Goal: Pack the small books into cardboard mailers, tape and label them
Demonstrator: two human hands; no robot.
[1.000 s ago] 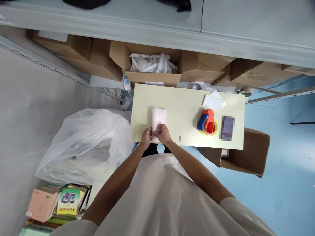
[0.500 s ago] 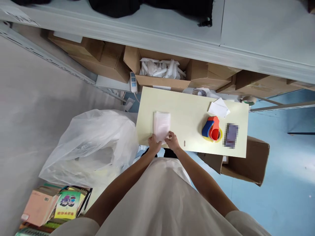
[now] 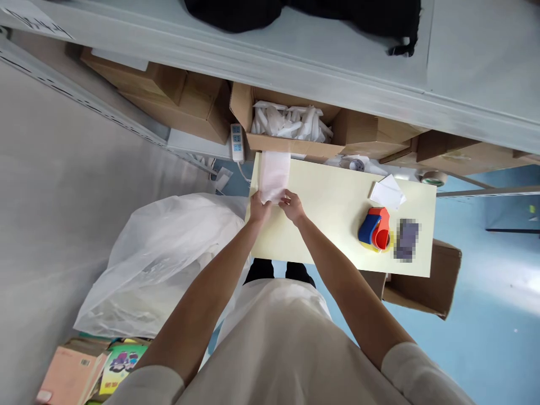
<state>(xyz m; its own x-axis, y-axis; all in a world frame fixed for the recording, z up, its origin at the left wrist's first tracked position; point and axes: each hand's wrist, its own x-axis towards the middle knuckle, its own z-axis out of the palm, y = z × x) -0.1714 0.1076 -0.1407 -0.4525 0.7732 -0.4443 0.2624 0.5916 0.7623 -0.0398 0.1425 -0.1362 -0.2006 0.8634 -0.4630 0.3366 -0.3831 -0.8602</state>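
Note:
A flat, pale pinkish-white packet (image 3: 274, 175), perhaps wrapped in thin plastic or foam, is held over the left end of the cream-topped table (image 3: 324, 208). My left hand (image 3: 260, 207) grips its near left corner, fingers closed. The near right corner is pinched by my right hand (image 3: 292, 206) between thumb and fingers. Its far edge reaches toward the open carton (image 3: 295, 145) full of white wrapped pieces (image 3: 291, 122). On the table's right part are a red and blue tape dispenser (image 3: 375, 229), white cards (image 3: 387, 192) and a blurred-out dark object (image 3: 407, 240).
A grey shelf (image 3: 253, 62) overhangs the table's far side, with cardboard boxes (image 3: 198, 104) below. A power strip (image 3: 237, 143) stands by the carton. To the left lies a large clear plastic bag (image 3: 169, 242), with books (image 3: 71, 371) nearer me. An open carton (image 3: 426, 281) sits at right.
Both hands have moved away from my body with the packet, from the table's near edge toward its far edge. The camera view has shifted slightly.

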